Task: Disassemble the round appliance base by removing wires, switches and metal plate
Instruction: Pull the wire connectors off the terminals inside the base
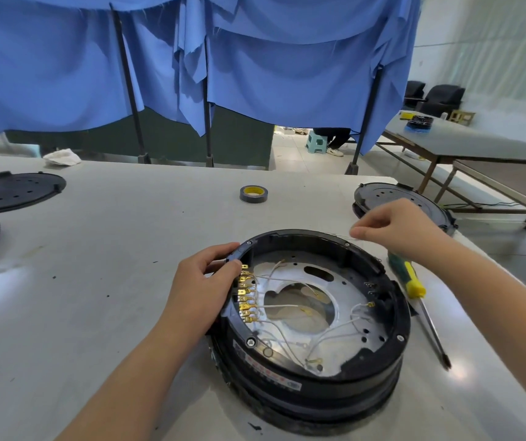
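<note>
**Bracing the base, wires next**

The round appliance base sat open side up on the table right in front of me, stacked on what looked like more black housings. It seemed a stiff, fairly heavy plastic ring, so I judged the rim the place to hold it. My left hand gripped that rim on the left, fingers curled over the edge beside the row of brass terminals. The thin white wires looked limp and easy to snap; better pulled by their spade connectors. The metal plate beneath looked rigid, with edges likely sharp. The screwdriver lay just beside the base. Further out, my right hand hovered past the far rim, fingertips pinched; I couldn't tell whether on anything.
</note>
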Available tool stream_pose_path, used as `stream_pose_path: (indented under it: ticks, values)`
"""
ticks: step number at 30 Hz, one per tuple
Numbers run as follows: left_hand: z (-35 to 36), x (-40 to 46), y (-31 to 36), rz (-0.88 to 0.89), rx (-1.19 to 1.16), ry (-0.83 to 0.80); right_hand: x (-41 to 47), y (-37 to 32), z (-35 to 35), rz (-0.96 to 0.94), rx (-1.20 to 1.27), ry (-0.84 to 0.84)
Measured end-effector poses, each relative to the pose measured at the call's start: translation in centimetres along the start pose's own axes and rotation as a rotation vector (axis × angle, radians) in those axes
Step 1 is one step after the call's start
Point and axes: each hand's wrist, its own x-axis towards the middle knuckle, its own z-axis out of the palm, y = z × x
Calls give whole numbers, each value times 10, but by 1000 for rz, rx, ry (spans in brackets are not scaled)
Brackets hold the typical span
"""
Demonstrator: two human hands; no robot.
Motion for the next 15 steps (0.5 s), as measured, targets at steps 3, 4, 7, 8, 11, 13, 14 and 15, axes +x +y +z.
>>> stream_pose_path:
  ticks: [3, 4, 7, 8, 11, 13, 14, 15]
  values:
    - [0, 0, -1, 3, 9, -4, 6, 20, 8, 64, -118, -82]
    - [0, 1, -1, 3, 9, -5, 8, 25, 12, 80, -162, -114]
    - [-1, 1, -2, 9, 7, -6, 14, 31, 23, 127, -235, -232]
    - [-1, 1, -2, 10, 5, -5, 15, 32, 26, 131, -230, -261]
    - [-1, 2, -3, 14, 9, -3, 18, 32, 33, 104, -204, -266]
    - [-1, 3, -4, 18, 7, -2, 21, 32, 38, 93, -190, -235]
    - [-1, 3, -4, 21, 6, -2, 23, 33, 40, 94, -189, -218]
    - [-1, 3, -4, 24, 6, -1, 24, 33, 42, 97, -191, -200]
